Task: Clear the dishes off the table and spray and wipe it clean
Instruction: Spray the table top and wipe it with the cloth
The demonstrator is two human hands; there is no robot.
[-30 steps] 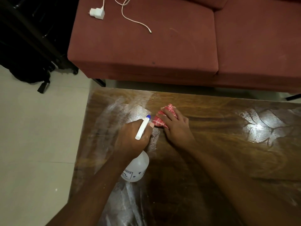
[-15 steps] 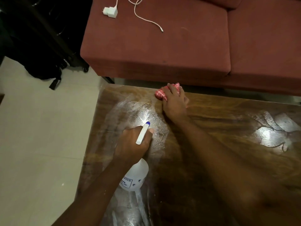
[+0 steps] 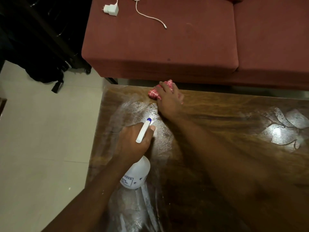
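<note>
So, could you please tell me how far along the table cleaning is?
No dishes show on the table, so clearing looks done. Spray film covers its left part. In hand: the left hand grips the spray bottle; the right hand holds the red cloth on the far edge. Left: the streaky near-left patch.

wooden table [image 3: 234,104]: dark glossy top, streaked with wet white spray film | spray bottle [image 3: 137,176]: translucent white, blue-tipped nozzle, tilted over table's left part | cloth [image 3: 153,94]: red-and-white checked, bunched, at table's far edge
</note>
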